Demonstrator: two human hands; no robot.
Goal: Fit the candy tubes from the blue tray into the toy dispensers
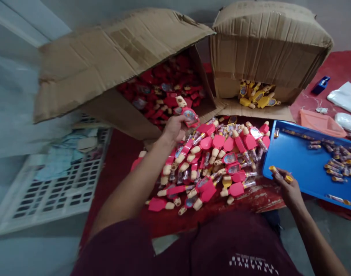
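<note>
Before two boxes, one red toy in the pinching left hand, two yellow-ended tubes in the curled right hand

Red table: pink toys piled, blue tray, cardboard boxes.

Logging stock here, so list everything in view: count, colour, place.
boxes: two, brown, back
red pieces: many, red, left box
yellow pieces: several, yellow, right box
piled pieces: many, mostly pink, centre
tray: one, blue, right
loose tubes: many, multicoloured, tray
basket: one, orange, behind tray
small object: one, blue, behind basket
packets: two visible, white, far right
crate: one, white, left
cloth: count unclear, pale blue, crate
table: one, red, centre
shirt: one, maroon, bottom
left hand: one, centre, holding pink piece
right hand: one, by tray, holding tubes
</note>
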